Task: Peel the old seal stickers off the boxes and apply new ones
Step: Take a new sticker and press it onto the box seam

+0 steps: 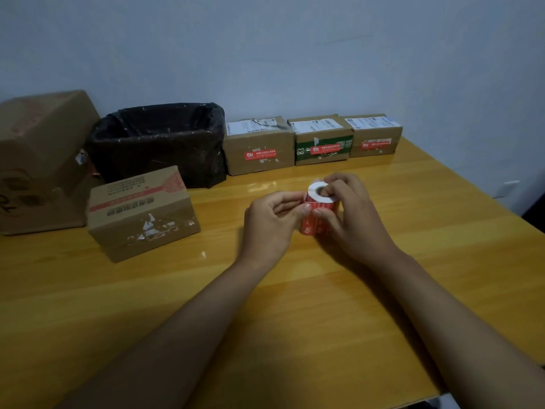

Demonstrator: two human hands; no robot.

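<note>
A yellow wooden surface carries a large carton at its far left corner, a black-lined bin beside it, three sealed boxes along the far edge, and a nearer box toward the left. Mid-surface, the right hand grips the red sticker roll; left hand fingers pinch its edge.

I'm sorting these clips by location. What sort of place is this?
Probably a small parcel-packing corner in a plain room: labelled cardboard boxes against a bare wall, a bag-lined bin, a wooden table.
</note>
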